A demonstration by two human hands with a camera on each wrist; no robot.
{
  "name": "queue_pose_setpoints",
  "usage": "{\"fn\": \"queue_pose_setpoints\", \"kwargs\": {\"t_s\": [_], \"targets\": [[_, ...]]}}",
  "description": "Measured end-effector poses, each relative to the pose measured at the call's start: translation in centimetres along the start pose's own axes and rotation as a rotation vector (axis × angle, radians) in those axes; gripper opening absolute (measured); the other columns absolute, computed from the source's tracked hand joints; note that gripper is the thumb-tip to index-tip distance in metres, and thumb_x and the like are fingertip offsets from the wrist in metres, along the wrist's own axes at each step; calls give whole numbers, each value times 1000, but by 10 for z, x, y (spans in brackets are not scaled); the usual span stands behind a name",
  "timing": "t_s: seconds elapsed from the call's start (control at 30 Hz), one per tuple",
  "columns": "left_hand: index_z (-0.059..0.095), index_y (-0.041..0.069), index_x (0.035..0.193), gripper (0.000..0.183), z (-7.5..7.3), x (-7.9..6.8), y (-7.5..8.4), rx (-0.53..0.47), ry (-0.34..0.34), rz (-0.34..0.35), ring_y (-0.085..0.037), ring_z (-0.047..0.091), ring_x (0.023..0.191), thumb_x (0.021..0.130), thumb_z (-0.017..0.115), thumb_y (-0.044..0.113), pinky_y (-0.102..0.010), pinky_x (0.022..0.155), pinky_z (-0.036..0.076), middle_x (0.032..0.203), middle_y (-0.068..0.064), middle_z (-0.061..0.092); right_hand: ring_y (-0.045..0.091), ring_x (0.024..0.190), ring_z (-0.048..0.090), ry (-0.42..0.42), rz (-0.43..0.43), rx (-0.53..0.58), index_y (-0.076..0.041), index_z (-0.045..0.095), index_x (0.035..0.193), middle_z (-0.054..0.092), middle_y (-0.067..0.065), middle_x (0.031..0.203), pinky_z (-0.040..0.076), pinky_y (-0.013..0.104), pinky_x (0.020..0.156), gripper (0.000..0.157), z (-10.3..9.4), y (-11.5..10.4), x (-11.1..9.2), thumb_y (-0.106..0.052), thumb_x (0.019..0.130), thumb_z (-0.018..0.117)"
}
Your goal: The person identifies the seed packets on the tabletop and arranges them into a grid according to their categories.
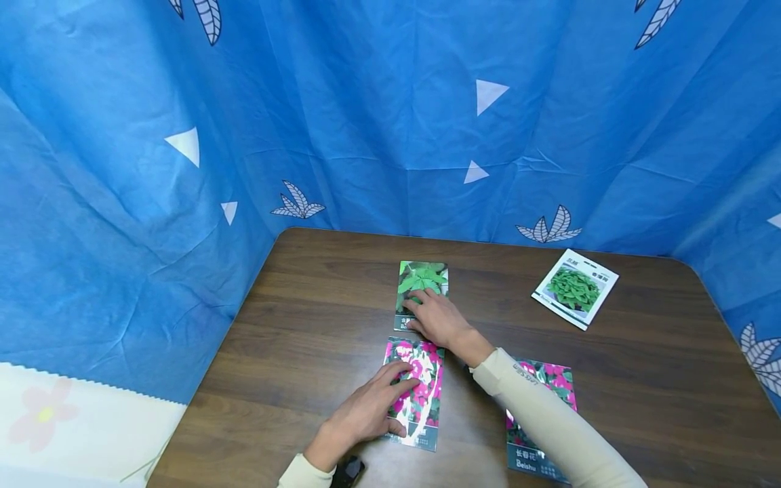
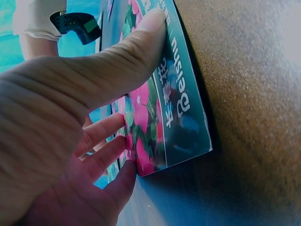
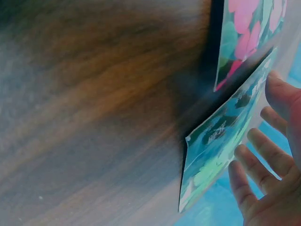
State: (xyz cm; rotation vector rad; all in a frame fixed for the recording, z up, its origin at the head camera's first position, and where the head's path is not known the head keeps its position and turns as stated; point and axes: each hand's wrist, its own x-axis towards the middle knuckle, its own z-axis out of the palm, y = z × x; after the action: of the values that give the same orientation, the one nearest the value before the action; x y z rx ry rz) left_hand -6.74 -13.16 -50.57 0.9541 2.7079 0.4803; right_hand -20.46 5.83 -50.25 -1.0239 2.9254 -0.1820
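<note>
A seed packet with pink flowers (image 1: 432, 396) lies flat near the table's front middle. The left hand (image 1: 365, 411) rests over its left side. In the left wrist view, the thumb (image 2: 153, 23) lies on the dark label strip, while the other fingers reach along the flower picture. Just beyond that packet lies a seed packet with a green leafy plant (image 1: 422, 274). Its lower right part is covered by the right hand (image 1: 441, 320). In the right wrist view, the right hand's fingers (image 3: 263, 169) are spread and relaxed beside the green packet (image 3: 211, 146); whether they touch it is unclear.
Another pink-flower packet (image 1: 563, 386) lies at the right, partly hidden under the right forearm. A white packet with a green leaf picture (image 1: 573, 288) lies tilted at the back right. Blue curtain (image 1: 415, 135) hangs around the brown wooden table (image 1: 293, 339).
</note>
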Motion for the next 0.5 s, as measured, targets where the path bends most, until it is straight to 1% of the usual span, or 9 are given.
{"fn": "queue_pose_setpoints", "kwargs": {"t_s": [0.13,0.23,0.5], "targets": [[55,18,144,80,0,0,0,-21,-11,-12,-21,37,143,73,86,41,-29,109,47,153,-2,40,30,129,51,-20,32,27,-16,59,140,53,11,145,51,52,102,47,0,1,1,-38,98,63],[55,19,144,80,0,0,0,-28,-18,-19,-21,36,143,73,86,41,-30,109,47,153,-2,39,31,126,52,-24,48,43,-16,59,140,54,12,143,54,51,97,47,0,2,0,-38,98,64],[56,18,143,80,-1,0,0,-43,-17,-17,-21,36,143,73,86,39,-30,110,46,152,-2,40,30,123,53,1,43,37,-14,60,138,55,12,141,56,50,94,46,2,4,-1,-38,98,63]]}}
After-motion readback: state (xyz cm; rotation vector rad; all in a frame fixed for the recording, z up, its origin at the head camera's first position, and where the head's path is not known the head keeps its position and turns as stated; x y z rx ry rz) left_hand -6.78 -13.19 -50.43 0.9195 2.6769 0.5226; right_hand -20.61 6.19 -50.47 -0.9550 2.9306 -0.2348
